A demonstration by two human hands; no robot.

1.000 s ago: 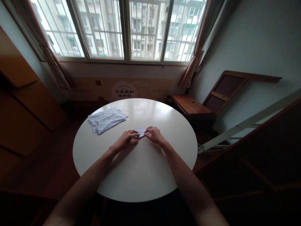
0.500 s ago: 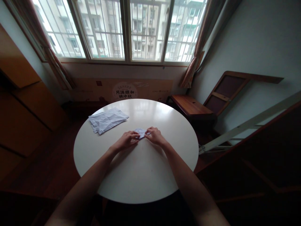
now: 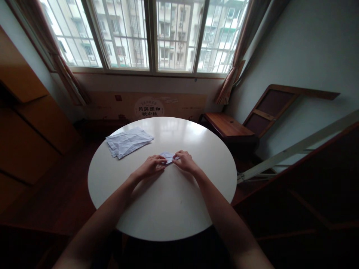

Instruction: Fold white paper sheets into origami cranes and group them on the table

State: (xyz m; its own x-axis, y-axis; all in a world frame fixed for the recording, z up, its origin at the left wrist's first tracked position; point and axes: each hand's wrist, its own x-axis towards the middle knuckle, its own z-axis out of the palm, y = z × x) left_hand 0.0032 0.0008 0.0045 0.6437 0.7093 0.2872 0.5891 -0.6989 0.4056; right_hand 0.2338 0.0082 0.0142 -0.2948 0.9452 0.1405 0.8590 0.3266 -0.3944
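A small folded piece of white paper [image 3: 169,157] lies at the middle of the round white table [image 3: 165,209]. My left hand [image 3: 153,165] pinches its left side, with fingertips and thumb on the paper. From the other side, my right hand [image 3: 184,161] grips its right edge in bent fingers. Both hands rest low over the tabletop, and they partly cover the paper. Farther back on the left lies a stack of creased white paper sheets [image 3: 129,142], apart from both hands.
Beyond the table stands a low wooden side table [image 3: 227,124] at the right. A wooden frame [image 3: 269,106] leans on the wall there, near a pale metal ladder-like rail [image 3: 269,165]. Orange-brown cabinets [image 3: 25,138] line the left side. A barred window [image 3: 151,35] fills the back.
Both hands keep their hold on the small paper with hardly any movement. The view has shifted very slightly.
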